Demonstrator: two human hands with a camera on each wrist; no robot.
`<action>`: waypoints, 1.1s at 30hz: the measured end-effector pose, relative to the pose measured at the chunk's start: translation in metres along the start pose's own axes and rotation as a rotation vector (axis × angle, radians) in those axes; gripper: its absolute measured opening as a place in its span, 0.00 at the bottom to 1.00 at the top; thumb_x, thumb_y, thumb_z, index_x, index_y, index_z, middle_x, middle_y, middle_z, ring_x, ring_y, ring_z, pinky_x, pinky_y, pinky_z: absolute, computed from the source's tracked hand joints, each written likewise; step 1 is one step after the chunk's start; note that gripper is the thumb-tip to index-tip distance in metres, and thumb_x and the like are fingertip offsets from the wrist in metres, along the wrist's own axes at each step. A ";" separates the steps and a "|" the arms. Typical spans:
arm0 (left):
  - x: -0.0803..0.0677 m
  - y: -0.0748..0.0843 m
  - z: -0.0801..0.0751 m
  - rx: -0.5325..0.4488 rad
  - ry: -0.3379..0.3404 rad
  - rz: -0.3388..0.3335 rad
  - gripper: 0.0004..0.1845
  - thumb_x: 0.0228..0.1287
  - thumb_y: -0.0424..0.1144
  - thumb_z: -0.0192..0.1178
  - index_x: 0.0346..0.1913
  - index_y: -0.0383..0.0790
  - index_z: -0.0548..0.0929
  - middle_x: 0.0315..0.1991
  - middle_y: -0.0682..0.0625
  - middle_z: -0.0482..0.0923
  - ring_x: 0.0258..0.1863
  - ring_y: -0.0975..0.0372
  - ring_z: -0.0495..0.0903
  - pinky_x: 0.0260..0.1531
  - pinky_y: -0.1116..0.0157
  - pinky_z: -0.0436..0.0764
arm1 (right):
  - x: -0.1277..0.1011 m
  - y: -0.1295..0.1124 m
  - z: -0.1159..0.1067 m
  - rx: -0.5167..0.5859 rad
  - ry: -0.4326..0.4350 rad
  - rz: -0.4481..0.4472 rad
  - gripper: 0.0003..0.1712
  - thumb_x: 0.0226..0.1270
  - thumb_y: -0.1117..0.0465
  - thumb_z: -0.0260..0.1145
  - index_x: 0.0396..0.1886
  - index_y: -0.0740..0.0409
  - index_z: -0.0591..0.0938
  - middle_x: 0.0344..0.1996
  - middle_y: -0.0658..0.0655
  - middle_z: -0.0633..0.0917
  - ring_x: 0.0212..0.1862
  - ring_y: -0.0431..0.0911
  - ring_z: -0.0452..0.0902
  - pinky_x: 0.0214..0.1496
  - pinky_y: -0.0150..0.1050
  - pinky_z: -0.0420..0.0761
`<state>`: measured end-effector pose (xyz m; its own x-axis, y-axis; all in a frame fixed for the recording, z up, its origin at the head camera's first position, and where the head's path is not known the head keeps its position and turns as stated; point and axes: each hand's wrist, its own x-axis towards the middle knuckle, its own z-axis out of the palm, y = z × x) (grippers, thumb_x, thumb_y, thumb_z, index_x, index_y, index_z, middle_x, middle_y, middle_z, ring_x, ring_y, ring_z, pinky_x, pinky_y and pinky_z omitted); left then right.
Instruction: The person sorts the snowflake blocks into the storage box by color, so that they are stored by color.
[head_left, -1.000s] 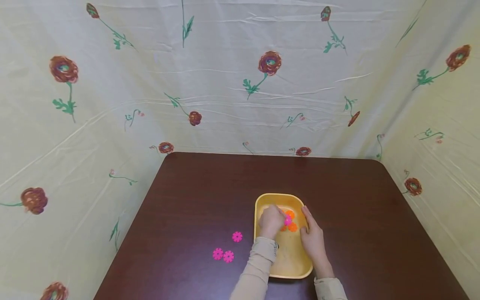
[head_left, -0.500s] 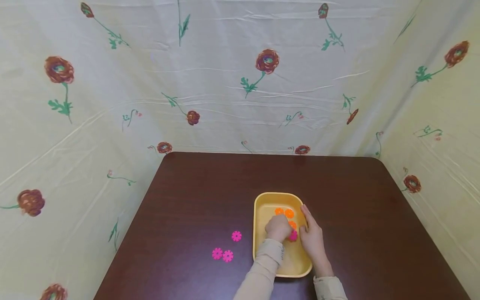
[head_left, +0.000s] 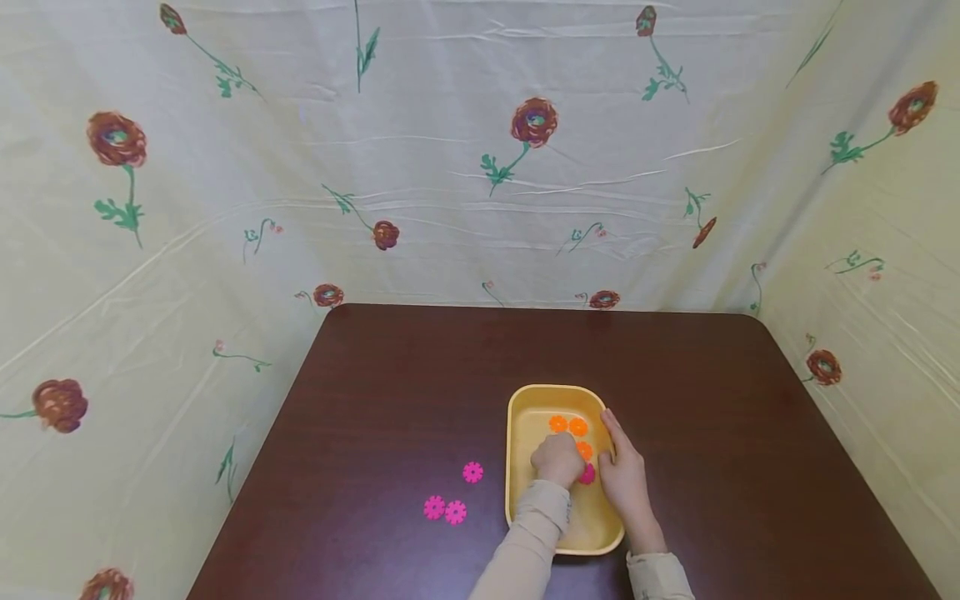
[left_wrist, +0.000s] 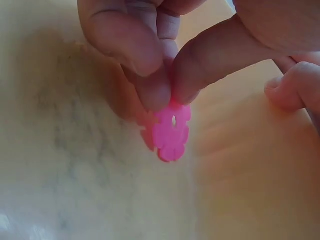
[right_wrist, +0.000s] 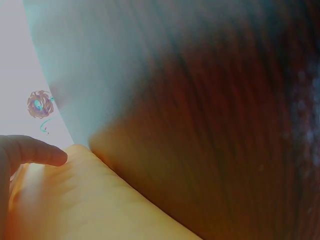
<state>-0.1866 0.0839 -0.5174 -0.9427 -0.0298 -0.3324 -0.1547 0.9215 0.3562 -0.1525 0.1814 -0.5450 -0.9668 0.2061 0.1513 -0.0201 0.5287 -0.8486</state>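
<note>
- Nearest: two beige sleeves enter from the bottom edge, both hands at the yellow tray (head_left: 525, 500), which sits on the near-right part of the dark brown table (head_left: 420, 375).
- Left hand (head_left: 557, 458): inside the tray, fingers curled, thumb and fingertips (left_wrist: 150, 90) pinching a pink gear piece (left_wrist: 170, 131) by its upper edge. The piece hangs below the fingertips, held on edge just over the tray floor; whether it touches the floor I cannot tell.
- From the head view the same pink gear piece (head_left: 587, 473) peeks out on the right side of the left hand, between the two hands, in the tray's middle.
- Right hand (head_left: 624, 475): lies along the tray's right rim, fingers nearly straight and resting against the wall; it holds nothing. The wrist view shows one fingertip (right_wrist: 47, 152) on the yellow rim.
- Key relation: the held piece lies directly under the left fingertips, so the left hand is the nearer; the right merely touches the tray from outside.
- A little farther in the tray: three orange gear pieces (head_left: 568, 427), clustered toward the far end, just beyond the left hand and apart from the pink one.
- Left of the tray, on bare table: three loose pink gears (head_left: 453, 496), two touching, one slightly farther off, all well apart from either hand.
- Farthest: cream cloth with red flowers (head_left: 534, 122), draped behind and at both sides.
</note>
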 end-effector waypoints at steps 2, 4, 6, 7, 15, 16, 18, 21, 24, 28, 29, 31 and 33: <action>0.000 0.000 0.001 0.015 -0.003 -0.003 0.11 0.45 0.46 0.68 0.30 0.43 0.82 0.27 0.50 0.79 0.28 0.59 0.78 0.24 0.61 0.74 | 0.000 0.000 0.000 -0.002 -0.011 0.009 0.34 0.57 0.78 0.51 0.65 0.61 0.65 0.66 0.56 0.65 0.65 0.54 0.61 0.63 0.48 0.61; -0.001 -0.001 0.001 0.023 -0.003 -0.002 0.11 0.46 0.46 0.67 0.30 0.43 0.82 0.27 0.50 0.79 0.28 0.59 0.78 0.24 0.62 0.74 | 0.000 0.000 0.000 -0.001 -0.016 0.014 0.34 0.57 0.78 0.51 0.65 0.60 0.65 0.66 0.56 0.65 0.65 0.54 0.60 0.63 0.48 0.60; -0.002 -0.002 0.000 0.025 -0.006 0.004 0.10 0.47 0.45 0.67 0.29 0.43 0.82 0.27 0.50 0.79 0.27 0.60 0.77 0.24 0.62 0.74 | 0.000 0.000 0.000 0.004 -0.016 0.012 0.33 0.57 0.78 0.51 0.65 0.61 0.65 0.66 0.57 0.65 0.65 0.54 0.60 0.63 0.48 0.60; -0.002 -0.002 0.000 0.022 -0.005 0.007 0.10 0.47 0.45 0.67 0.29 0.43 0.82 0.27 0.50 0.78 0.27 0.60 0.77 0.24 0.62 0.74 | 0.000 0.000 0.000 0.003 -0.012 0.007 0.33 0.57 0.78 0.51 0.65 0.61 0.65 0.66 0.57 0.65 0.65 0.54 0.60 0.63 0.48 0.60; -0.004 -0.003 -0.001 0.029 0.005 0.019 0.09 0.47 0.44 0.67 0.26 0.42 0.81 0.25 0.50 0.78 0.25 0.60 0.76 0.23 0.63 0.74 | 0.000 0.000 0.001 -0.011 0.014 -0.021 0.33 0.56 0.79 0.52 0.64 0.61 0.66 0.65 0.57 0.66 0.65 0.54 0.61 0.62 0.48 0.61; -0.004 -0.003 -0.001 0.033 0.006 0.019 0.09 0.47 0.44 0.67 0.26 0.42 0.81 0.25 0.50 0.78 0.25 0.60 0.76 0.22 0.63 0.74 | 0.000 0.001 0.001 -0.010 0.019 -0.026 0.33 0.56 0.79 0.52 0.64 0.62 0.67 0.65 0.57 0.66 0.64 0.55 0.62 0.62 0.49 0.61; -0.004 -0.003 0.000 0.040 0.010 0.018 0.10 0.46 0.45 0.68 0.27 0.42 0.81 0.26 0.50 0.78 0.25 0.60 0.77 0.22 0.63 0.74 | 0.000 0.001 0.001 -0.012 0.022 -0.029 0.33 0.55 0.79 0.52 0.64 0.62 0.67 0.65 0.58 0.67 0.64 0.55 0.62 0.61 0.49 0.62; -0.004 -0.004 0.000 0.037 0.014 0.019 0.12 0.45 0.46 0.68 0.27 0.42 0.81 0.26 0.50 0.78 0.25 0.60 0.77 0.22 0.64 0.74 | 0.000 0.001 0.001 -0.019 0.017 -0.023 0.33 0.56 0.79 0.52 0.64 0.62 0.67 0.65 0.57 0.66 0.64 0.55 0.61 0.62 0.49 0.61; -0.005 -0.005 0.000 0.024 0.010 0.026 0.12 0.44 0.46 0.68 0.27 0.42 0.81 0.25 0.50 0.78 0.24 0.60 0.76 0.21 0.63 0.73 | 0.000 0.001 0.001 -0.024 0.009 -0.008 0.32 0.57 0.78 0.52 0.64 0.60 0.66 0.65 0.56 0.66 0.65 0.54 0.61 0.63 0.48 0.61; -0.006 -0.006 -0.005 0.004 0.017 0.037 0.11 0.46 0.46 0.67 0.26 0.42 0.81 0.24 0.49 0.77 0.23 0.59 0.75 0.21 0.63 0.74 | -0.001 0.001 0.002 -0.027 0.007 -0.003 0.32 0.58 0.77 0.51 0.64 0.60 0.66 0.65 0.56 0.66 0.65 0.53 0.61 0.63 0.47 0.60; -0.006 -0.006 -0.007 0.001 0.026 0.039 0.12 0.47 0.47 0.67 0.27 0.42 0.81 0.24 0.49 0.78 0.23 0.59 0.76 0.21 0.63 0.74 | -0.001 0.001 0.002 -0.027 0.010 -0.006 0.32 0.57 0.78 0.51 0.64 0.61 0.66 0.65 0.56 0.66 0.65 0.53 0.61 0.63 0.47 0.60; -0.007 -0.006 -0.016 -0.012 0.050 0.042 0.13 0.48 0.48 0.66 0.27 0.41 0.82 0.25 0.49 0.78 0.24 0.59 0.77 0.21 0.62 0.74 | -0.001 0.000 0.002 -0.030 0.015 -0.011 0.32 0.57 0.78 0.52 0.64 0.61 0.67 0.65 0.57 0.66 0.65 0.54 0.62 0.63 0.47 0.60; -0.008 -0.006 -0.028 -0.040 0.094 0.051 0.13 0.48 0.50 0.66 0.25 0.42 0.82 0.24 0.49 0.79 0.24 0.59 0.78 0.20 0.61 0.74 | 0.000 0.000 0.002 -0.036 0.020 -0.020 0.32 0.56 0.79 0.52 0.64 0.62 0.67 0.65 0.58 0.67 0.64 0.54 0.62 0.63 0.48 0.61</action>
<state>-0.1866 0.0681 -0.4927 -0.9728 -0.0212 -0.2306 -0.1160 0.9066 0.4058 -0.1529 0.1797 -0.5460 -0.9609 0.2119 0.1784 -0.0296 0.5619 -0.8267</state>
